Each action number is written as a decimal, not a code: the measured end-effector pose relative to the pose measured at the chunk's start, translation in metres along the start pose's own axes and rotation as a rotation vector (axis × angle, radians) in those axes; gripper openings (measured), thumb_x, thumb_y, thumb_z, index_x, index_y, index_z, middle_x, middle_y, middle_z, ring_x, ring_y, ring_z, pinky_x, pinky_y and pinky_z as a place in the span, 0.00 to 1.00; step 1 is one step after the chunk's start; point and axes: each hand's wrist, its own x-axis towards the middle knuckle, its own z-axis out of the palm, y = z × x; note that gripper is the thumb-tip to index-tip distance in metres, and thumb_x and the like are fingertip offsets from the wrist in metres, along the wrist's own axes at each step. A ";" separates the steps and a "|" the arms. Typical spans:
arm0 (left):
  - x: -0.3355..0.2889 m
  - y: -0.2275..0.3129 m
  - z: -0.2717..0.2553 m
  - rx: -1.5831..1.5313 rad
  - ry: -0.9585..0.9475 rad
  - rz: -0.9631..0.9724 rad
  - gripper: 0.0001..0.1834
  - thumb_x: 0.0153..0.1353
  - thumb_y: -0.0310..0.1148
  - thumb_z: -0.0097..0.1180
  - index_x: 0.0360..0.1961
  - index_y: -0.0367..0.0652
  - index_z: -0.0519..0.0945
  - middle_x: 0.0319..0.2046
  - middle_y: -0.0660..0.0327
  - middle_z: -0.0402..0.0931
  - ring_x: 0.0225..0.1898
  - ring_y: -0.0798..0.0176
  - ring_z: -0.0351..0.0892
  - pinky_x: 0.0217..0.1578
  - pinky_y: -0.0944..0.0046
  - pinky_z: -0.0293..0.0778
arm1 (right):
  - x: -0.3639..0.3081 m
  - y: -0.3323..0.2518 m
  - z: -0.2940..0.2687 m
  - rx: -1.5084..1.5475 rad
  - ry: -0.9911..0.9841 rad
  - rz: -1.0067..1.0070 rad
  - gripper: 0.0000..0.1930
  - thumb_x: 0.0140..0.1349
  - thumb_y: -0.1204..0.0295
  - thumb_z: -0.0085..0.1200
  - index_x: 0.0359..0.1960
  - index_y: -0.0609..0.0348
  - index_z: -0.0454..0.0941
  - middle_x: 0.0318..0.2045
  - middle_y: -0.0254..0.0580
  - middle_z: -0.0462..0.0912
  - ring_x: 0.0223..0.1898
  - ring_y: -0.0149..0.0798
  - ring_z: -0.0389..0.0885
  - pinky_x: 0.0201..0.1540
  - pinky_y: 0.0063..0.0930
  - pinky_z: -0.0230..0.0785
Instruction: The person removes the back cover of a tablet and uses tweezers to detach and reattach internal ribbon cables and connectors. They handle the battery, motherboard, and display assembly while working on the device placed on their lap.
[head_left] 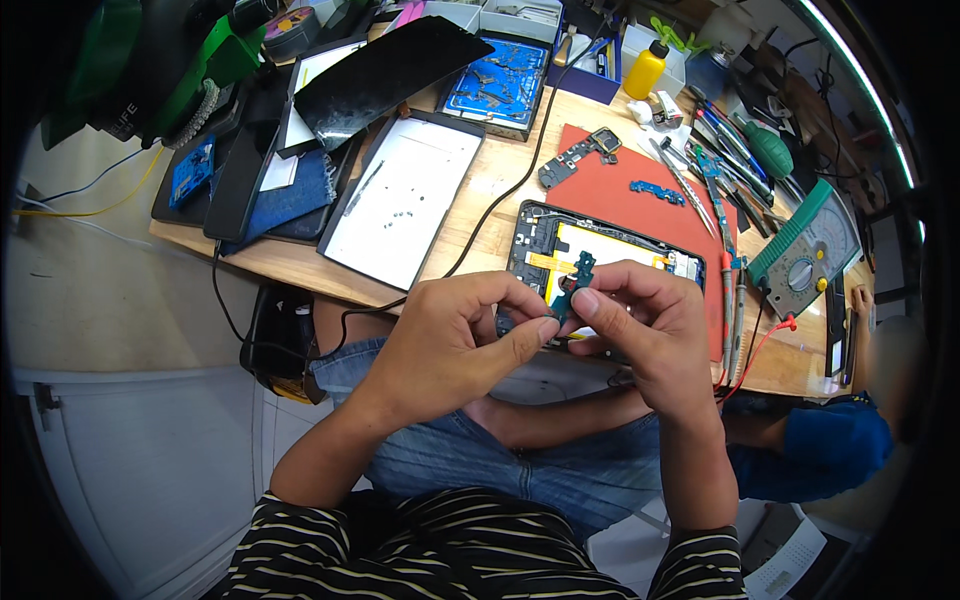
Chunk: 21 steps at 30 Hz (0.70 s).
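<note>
Pinched between both hands is a small green circuit board, held upright over an opened phone. My left hand grips its lower end between thumb and fingertips. Thumb and forefinger of my right hand close on its right side; fingers hide part of the board. The phone lies face-down or uncovered on the orange mat, its pale battery and a gold flex cable exposed. Behind it on the mat are a black phone bracket and another narrow circuit board.
Left stand a white tray with tiny screws and a dark screen panel. A green microscope overhangs the far left. Tweezers, a multimeter and its probes lie right. A co-worker's blue sleeve shows at right.
</note>
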 end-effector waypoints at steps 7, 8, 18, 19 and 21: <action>-0.002 -0.018 -0.008 -0.236 0.049 -0.024 0.07 0.67 0.27 0.66 0.41 0.32 0.83 0.30 0.63 0.85 0.29 0.80 0.80 0.26 0.80 0.70 | 0.008 0.001 0.008 -0.024 -0.020 0.069 0.14 0.71 0.71 0.62 0.54 0.65 0.81 0.38 0.36 0.88 0.35 0.25 0.87 0.35 0.15 0.79; -0.002 -0.020 -0.009 -0.267 0.062 -0.024 0.08 0.67 0.27 0.66 0.42 0.33 0.83 0.30 0.63 0.85 0.28 0.80 0.80 0.25 0.80 0.70 | 0.009 -0.001 0.009 -0.063 -0.024 0.074 0.15 0.71 0.71 0.62 0.55 0.65 0.81 0.38 0.36 0.88 0.34 0.25 0.87 0.34 0.14 0.78; -0.004 -0.028 -0.010 -0.033 0.230 0.076 0.09 0.66 0.25 0.67 0.44 0.32 0.83 0.27 0.64 0.84 0.26 0.80 0.81 0.24 0.80 0.71 | 0.021 -0.011 0.015 -0.162 -0.081 0.000 0.15 0.67 0.72 0.65 0.52 0.66 0.82 0.36 0.38 0.87 0.34 0.28 0.88 0.32 0.16 0.76; -0.005 -0.028 -0.009 0.044 0.263 0.118 0.09 0.66 0.25 0.67 0.45 0.32 0.83 0.27 0.64 0.84 0.27 0.80 0.81 0.25 0.80 0.72 | 0.022 -0.010 0.015 -0.196 -0.082 -0.017 0.14 0.66 0.73 0.65 0.51 0.66 0.83 0.37 0.39 0.87 0.34 0.28 0.87 0.33 0.17 0.76; -0.003 -0.028 -0.012 0.006 0.286 0.162 0.11 0.67 0.25 0.66 0.47 0.31 0.83 0.31 0.62 0.84 0.31 0.78 0.81 0.28 0.78 0.75 | 0.021 -0.009 0.015 -0.265 -0.085 -0.051 0.12 0.64 0.76 0.66 0.48 0.66 0.85 0.39 0.40 0.87 0.35 0.29 0.87 0.36 0.18 0.77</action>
